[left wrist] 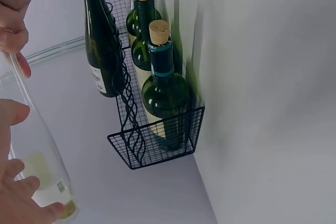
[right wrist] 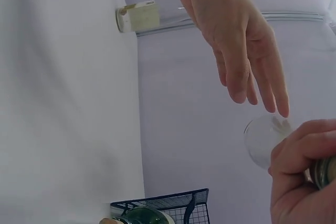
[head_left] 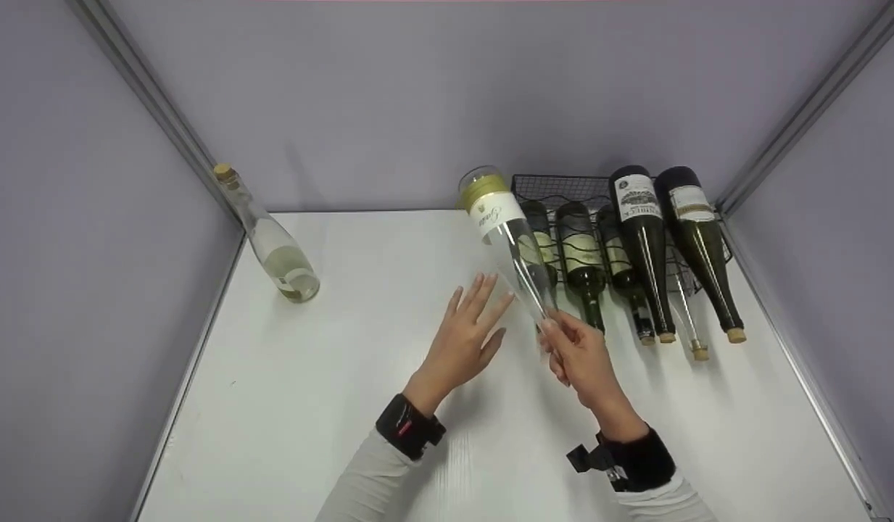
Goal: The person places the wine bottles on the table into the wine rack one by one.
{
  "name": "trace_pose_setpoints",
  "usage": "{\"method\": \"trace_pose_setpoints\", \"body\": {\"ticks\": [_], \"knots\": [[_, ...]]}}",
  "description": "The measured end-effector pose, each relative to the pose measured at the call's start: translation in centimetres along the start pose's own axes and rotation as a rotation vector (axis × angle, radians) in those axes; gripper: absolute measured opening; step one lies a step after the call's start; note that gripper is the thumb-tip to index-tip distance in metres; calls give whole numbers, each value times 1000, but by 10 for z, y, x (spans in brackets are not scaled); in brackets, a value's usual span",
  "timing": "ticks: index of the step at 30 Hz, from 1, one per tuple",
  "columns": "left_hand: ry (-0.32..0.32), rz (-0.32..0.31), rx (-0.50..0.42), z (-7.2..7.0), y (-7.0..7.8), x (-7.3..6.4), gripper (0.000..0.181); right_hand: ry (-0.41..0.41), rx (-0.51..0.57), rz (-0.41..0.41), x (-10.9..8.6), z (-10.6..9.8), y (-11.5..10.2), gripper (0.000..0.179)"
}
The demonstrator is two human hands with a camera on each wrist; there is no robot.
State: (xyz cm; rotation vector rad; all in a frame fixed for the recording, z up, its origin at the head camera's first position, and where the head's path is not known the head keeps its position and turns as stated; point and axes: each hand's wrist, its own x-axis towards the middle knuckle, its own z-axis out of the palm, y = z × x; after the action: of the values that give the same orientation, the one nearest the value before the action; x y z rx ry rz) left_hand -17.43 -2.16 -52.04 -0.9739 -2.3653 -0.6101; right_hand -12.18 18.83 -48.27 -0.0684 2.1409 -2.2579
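Observation:
My right hand (head_left: 581, 359) grips the neck of a clear glass bottle (head_left: 520, 250) with a white label and a yellow-green band near its base. The base tilts up and away, toward the back wall. Beside the bottle, my left hand (head_left: 461, 348) has its fingers spread, fingertips close to the glass. In the left wrist view the bottle (left wrist: 39, 150) passes between the right hand (left wrist: 13, 19) above and the left hand (left wrist: 21, 182) below. The right wrist view has the left hand (right wrist: 239, 40) with straight fingers over the bottle's round base (right wrist: 262, 142).
A black wire rack (head_left: 563, 187) at the back right holds several corked bottles. Two dark green bottles (head_left: 644, 239) lie on its upper level, necks toward me; a clear bottle neck (head_left: 689, 319) sticks out between them. Another corked clear bottle (head_left: 276, 250) stands at the back left.

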Motion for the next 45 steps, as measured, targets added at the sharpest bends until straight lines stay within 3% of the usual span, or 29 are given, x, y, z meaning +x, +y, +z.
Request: {"method": "trace_pose_setpoints", "body": {"ticks": [6,15,29,36,45], "knots": [[-45,14,-54,2,7,-1,58,95,38,-4,5,-15,-10,38],[-49,-11,-78,3,9,0,55,215,34,57,11,-42,-19,49],[-68,-22,-81,11,15,1,56,391,57,98,25,-75,-14,24],[-96,-20,-63,15,19,2,58,407,-7,158,30,-88,-10,25],[-118,-27,-65,16,23,3,59,382,-78,170,36,-92,0,27]]}}
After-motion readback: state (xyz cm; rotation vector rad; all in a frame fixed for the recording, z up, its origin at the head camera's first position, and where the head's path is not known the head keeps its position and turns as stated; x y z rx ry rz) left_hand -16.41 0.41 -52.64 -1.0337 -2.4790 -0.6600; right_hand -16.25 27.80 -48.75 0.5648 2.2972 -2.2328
